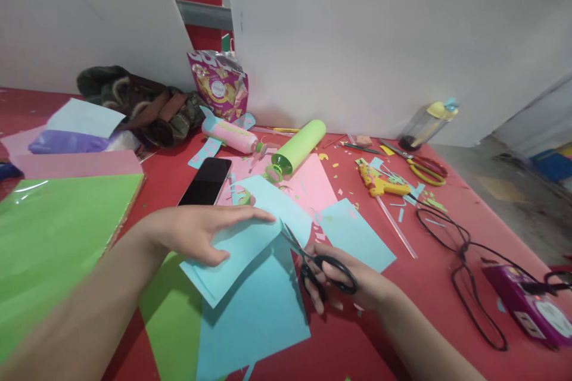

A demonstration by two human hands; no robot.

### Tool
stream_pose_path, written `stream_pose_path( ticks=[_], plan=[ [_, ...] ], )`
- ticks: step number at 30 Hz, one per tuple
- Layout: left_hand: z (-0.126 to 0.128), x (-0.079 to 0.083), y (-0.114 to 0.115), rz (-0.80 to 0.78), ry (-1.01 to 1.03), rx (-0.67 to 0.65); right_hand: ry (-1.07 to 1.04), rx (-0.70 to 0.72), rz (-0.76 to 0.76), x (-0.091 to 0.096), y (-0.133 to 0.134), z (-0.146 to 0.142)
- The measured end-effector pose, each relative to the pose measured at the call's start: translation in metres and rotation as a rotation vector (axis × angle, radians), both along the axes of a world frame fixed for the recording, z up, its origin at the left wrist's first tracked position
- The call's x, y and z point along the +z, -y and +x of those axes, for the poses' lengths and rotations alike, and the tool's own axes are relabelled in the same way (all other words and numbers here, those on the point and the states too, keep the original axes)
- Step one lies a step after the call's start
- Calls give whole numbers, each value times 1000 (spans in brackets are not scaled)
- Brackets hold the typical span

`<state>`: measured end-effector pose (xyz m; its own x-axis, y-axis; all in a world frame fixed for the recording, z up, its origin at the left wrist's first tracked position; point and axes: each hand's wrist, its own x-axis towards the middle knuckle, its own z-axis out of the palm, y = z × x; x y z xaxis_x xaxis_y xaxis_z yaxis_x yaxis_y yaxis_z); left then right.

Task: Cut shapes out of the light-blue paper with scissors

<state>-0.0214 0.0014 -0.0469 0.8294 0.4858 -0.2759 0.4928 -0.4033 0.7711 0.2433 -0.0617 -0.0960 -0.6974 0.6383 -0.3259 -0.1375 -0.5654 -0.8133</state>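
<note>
My left hand (203, 231) grips a folded light blue paper sheet (243, 244), thumb under it and fingers flat on top. My right hand (346, 283) has its fingers through the black handles of a pair of scissors (313, 262), whose blades point up-left into the right edge of that sheet. A larger light blue sheet (257, 315) lies flat beneath, partly over a green sheet (172, 315). Another blue piece (355, 235) rests just right of the scissors.
On the red table (447, 286): a black phone (206, 181), a green roll (297, 147), pink paper (308, 187), a yellow glue gun (382, 183), red-and-yellow scissors (424, 166), a black cable (465, 274), a purple device (529, 303), a stack of coloured sheets (58, 220), a snack bag (220, 84), a bottle (424, 125). White boards stand behind.
</note>
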Motion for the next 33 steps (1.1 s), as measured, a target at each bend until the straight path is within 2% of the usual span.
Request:
stream_pose_path(
  ticks=[8,19,24,33],
  plan=[
    [-1,1,2,22,-27,11,-65,41,-79,4,-3,7],
    [8,10,4,20,-25,-81,-86,104,-23,1,-2,2],
    [10,12,5,31,10,-83,-71,83,33,1,-1,2],
    [7,12,5,51,-84,-97,-163,68,-26,-8,-3,5]
  ],
)
